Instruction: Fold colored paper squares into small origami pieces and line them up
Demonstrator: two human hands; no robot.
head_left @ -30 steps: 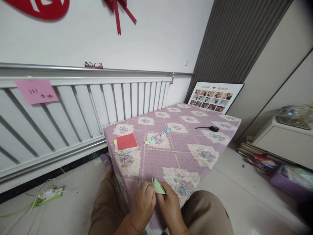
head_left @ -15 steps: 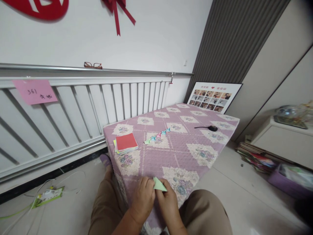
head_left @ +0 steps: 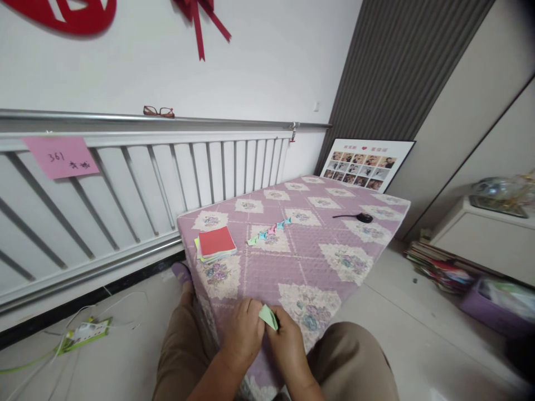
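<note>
Both my hands meet at the near edge of the purple floral table (head_left: 292, 262). My left hand (head_left: 244, 333) and my right hand (head_left: 288, 344) are both closed in a pinch on a small folded piece of light green paper (head_left: 268, 316), held between them just above the cloth. Farther up the table lies a stack of coloured paper squares (head_left: 215, 244) with a red sheet on top. A row of several small folded paper pieces (head_left: 270, 231) in green, blue and pink runs across the middle of the table.
A black corded object (head_left: 360, 218) lies on the table's far right. A white radiator (head_left: 167, 178) with a pink note (head_left: 61, 156) lines the wall, with glasses (head_left: 159, 112) on its rail. A photo board (head_left: 363, 165) leans behind; stacked books (head_left: 438, 270) lie on the floor right.
The green paper has been folded smaller and now stands more upright between my fingers. My hands have shifted slightly up the table edge.
</note>
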